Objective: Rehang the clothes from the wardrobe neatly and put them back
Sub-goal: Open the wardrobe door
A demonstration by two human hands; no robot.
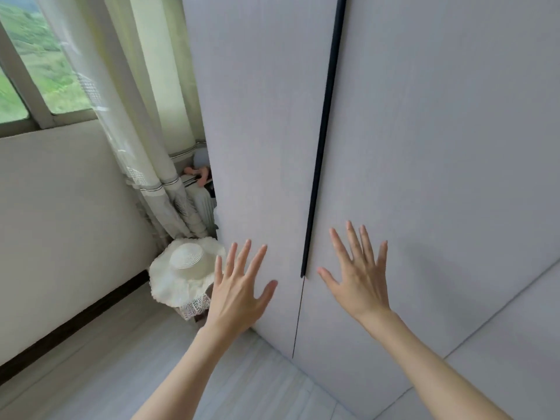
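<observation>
Both wardrobe doors (424, 147) are closed. The left hand (239, 286) and right hand (360, 277) flank the dark handle strip (321, 147), fingers spread, gripping nothing. Left of the wardrobe sits a white hat (185, 268).

Both wardrobe doors are closed, a black handle strip (323, 137) running down the seam between them. The left hand (239, 294) is spread before the left door (260, 122), the right hand (360, 275) before the right door (448, 140). A white sun hat (185, 268) sits by the curtain (133, 116).
</observation>
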